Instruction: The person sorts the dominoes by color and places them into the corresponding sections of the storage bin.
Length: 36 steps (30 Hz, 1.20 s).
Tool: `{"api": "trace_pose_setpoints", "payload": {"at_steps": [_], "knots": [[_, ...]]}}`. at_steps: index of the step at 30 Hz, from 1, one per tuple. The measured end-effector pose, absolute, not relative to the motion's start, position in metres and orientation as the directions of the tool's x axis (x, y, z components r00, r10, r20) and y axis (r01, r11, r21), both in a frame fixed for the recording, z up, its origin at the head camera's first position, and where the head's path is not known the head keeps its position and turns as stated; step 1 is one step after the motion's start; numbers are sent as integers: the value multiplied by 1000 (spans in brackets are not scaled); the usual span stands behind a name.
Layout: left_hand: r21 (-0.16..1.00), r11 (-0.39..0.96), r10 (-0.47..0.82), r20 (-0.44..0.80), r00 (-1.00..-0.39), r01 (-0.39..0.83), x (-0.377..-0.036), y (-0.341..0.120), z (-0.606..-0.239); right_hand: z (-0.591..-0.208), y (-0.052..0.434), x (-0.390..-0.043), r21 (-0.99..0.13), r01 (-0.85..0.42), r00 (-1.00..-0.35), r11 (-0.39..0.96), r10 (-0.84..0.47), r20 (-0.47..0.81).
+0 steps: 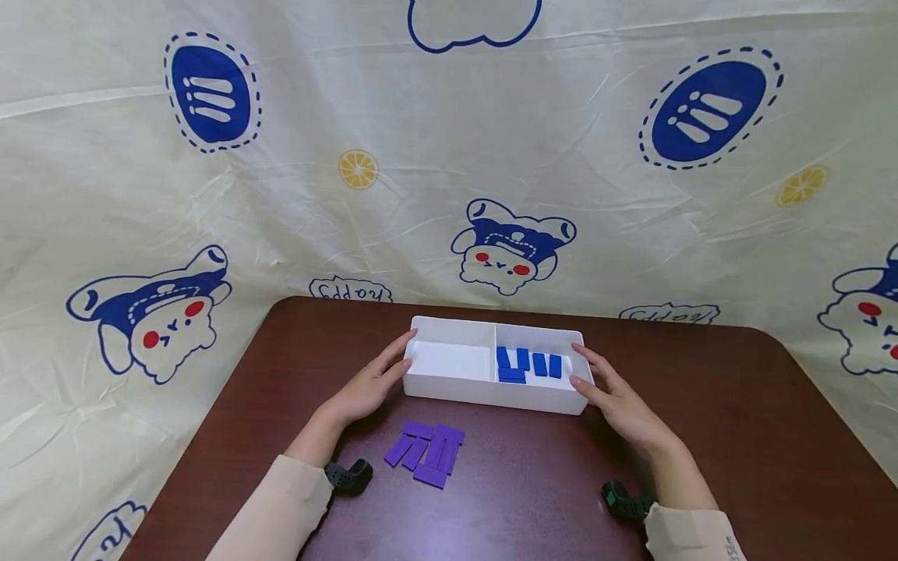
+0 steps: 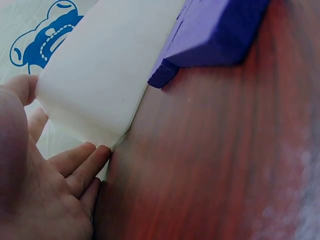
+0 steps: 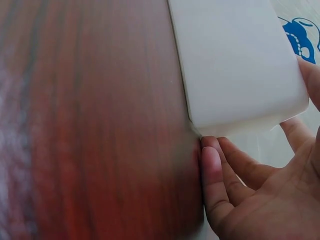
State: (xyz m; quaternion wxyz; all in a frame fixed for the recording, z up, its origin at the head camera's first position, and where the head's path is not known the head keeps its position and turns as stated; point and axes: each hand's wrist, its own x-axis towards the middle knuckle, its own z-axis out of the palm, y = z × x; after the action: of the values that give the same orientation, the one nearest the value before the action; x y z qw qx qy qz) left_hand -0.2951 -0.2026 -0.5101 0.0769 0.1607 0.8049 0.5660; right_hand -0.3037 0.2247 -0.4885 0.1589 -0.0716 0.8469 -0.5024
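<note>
The white divided box [image 1: 484,374] lay crosswise on the tabletop [image 1: 701,436], long axis left-right, between both grips: left hand [image 1: 365,389] and right hand [image 1: 620,401], fingers straight, flanked its ends.

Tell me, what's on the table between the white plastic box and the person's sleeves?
A loose pile of flat purple rectangular blocks lies there on the dark brown wooden table, nearer the left sleeve, as the head view shows.

Matt white plastic tray [image 1: 449,386], glossy dark wood-grain table [image 1: 701,436], creased printed cloth backdrop [image 1: 449,156]
</note>
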Motion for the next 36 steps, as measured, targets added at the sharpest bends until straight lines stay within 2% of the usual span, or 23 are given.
{"api": "trace_pose_setpoints", "payload": {"at_steps": [25, 36], "knots": [[921, 334, 349, 76, -934, 200, -297, -197, -506, -491, 234, -301, -880, 20, -947, 474, -273, -169], [860, 465, 288, 79, -954, 212, -281, -210, -491, -493, 232, -300, -902, -25, -953, 431, -283, -109]]}}
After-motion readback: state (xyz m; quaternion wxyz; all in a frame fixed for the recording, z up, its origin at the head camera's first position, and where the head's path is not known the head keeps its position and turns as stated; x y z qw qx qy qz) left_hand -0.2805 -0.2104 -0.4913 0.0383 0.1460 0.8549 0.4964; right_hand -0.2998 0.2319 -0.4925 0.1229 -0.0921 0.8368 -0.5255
